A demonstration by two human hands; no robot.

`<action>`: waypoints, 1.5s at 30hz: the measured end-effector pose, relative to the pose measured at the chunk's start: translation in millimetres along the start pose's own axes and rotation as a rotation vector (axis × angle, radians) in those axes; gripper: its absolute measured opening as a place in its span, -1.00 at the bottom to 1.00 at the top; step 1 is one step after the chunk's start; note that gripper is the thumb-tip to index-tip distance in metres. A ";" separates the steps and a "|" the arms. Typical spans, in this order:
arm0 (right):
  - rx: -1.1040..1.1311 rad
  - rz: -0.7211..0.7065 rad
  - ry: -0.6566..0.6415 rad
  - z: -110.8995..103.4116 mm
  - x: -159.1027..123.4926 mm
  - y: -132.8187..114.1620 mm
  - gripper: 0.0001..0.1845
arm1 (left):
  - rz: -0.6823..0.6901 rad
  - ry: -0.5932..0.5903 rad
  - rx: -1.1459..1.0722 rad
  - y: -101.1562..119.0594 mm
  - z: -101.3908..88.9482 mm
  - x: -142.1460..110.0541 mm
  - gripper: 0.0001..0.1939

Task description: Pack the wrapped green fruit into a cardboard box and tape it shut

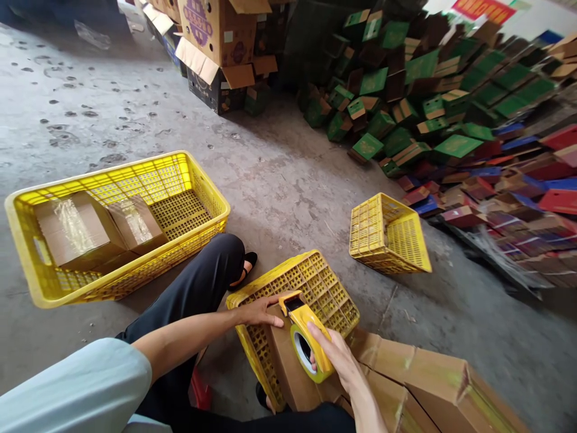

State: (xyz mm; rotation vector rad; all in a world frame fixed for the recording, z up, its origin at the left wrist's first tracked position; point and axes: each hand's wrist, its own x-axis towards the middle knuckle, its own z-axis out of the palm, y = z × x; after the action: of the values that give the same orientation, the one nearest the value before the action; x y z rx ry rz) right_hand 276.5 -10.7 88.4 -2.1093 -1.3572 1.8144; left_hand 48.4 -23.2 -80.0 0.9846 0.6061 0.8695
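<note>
My right hand (336,355) is wrapped round a yellow tape dispenser (308,317) with a large roll of yellowish tape on it. The dispenser's front end rests at the top of a brown cardboard box (285,368), close to my left hand. Fingers stretched out, my left hand (260,311) lies on the far edge of that box, holding nothing. Beneath the box is an upturned yellow plastic crate (322,282), its grid bottom facing up. My fingertips are partly hidden behind the dispenser.
On the left stands a yellow crate (216,210) with taped boxes (81,231) inside. Brown cartons (433,373) are beside me at right. A smaller yellow basket (367,231) lies tipped farther off. Piled green boxes (367,146) and stacked cartons (220,36) fill the back.
</note>
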 end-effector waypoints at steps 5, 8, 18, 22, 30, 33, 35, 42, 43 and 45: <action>0.012 -0.008 0.032 -5.0 -17.5 11.7 -0.36 | -0.036 0.034 0.035 -5.5 -1.7 -0.1 0.05; 0.042 -0.013 0.027 -2.7 -19.8 19.1 -0.34 | -0.019 0.004 0.023 -6.3 -2.1 -0.3 0.08; 0.058 -0.019 -0.008 -5.7 -21.6 36.0 -0.33 | 0.093 0.002 0.166 2.5 -1.8 -3.3 0.00; 0.091 -0.025 0.008 -2.8 -27.4 44.2 -0.31 | 0.166 0.059 0.285 -2.4 0.0 -3.9 -0.07; 0.057 -0.012 0.012 2.8 -29.6 42.2 -0.34 | 0.363 0.044 0.726 -4.8 -1.1 -12.5 -0.40; 0.032 -0.015 0.010 1.3 -30.1 40.9 -0.37 | 0.432 0.030 0.822 3.8 -2.8 -17.7 -0.53; 0.023 -0.019 0.012 1.2 -30.5 40.2 -0.40 | 0.437 0.044 0.864 8.3 -2.3 -22.0 -0.59; -0.002 -0.006 0.045 6.0 -27.0 36.5 -0.48 | 0.293 0.244 0.851 18.8 5.7 -17.4 -0.59; -0.008 0.001 0.044 6.3 -25.6 36.0 -0.49 | 0.296 0.265 0.828 20.7 6.0 -13.6 -0.56; -0.017 0.015 0.039 6.0 -22.9 34.9 -0.49 | 0.348 0.194 0.795 23.2 4.9 -7.1 -0.50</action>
State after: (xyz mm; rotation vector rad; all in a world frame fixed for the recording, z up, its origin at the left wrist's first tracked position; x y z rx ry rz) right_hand 293.1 -49.4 85.4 -2.1570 -1.3568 1.7639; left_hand 40.4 -25.0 -56.6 1.7729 1.0018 1.0593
